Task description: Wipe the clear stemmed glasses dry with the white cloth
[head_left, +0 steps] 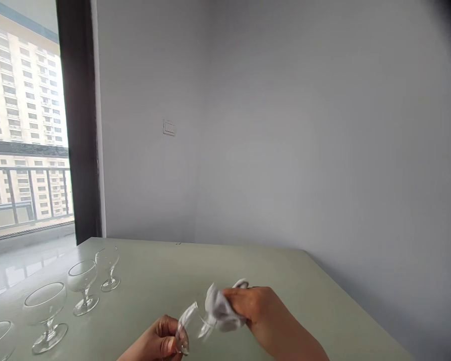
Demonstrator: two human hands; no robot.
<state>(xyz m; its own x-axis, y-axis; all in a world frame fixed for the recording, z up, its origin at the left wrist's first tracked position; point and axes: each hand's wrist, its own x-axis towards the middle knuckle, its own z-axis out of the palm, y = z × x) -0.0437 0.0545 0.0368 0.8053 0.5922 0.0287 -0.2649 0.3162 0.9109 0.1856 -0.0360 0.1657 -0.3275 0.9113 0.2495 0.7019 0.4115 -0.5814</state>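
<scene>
Low in the middle of the view, my left hand (160, 342) grips a clear glass (188, 321) between thumb and fingers. The glass is tilted on its side; which part the fingers pinch is hard to make out. My right hand (253, 305) is closed on a white cloth (223, 312), bunched up at the right side of the glass. Some of the glass is hidden behind the cloth, and its edges are blurred.
Several stemmed glasses stand upright in a row along the table's left side, among them a near glass (47, 313), a middle one (83, 283) and a far one (108, 265). The pale green table (154, 265) meets a grey wall (285, 150) behind it.
</scene>
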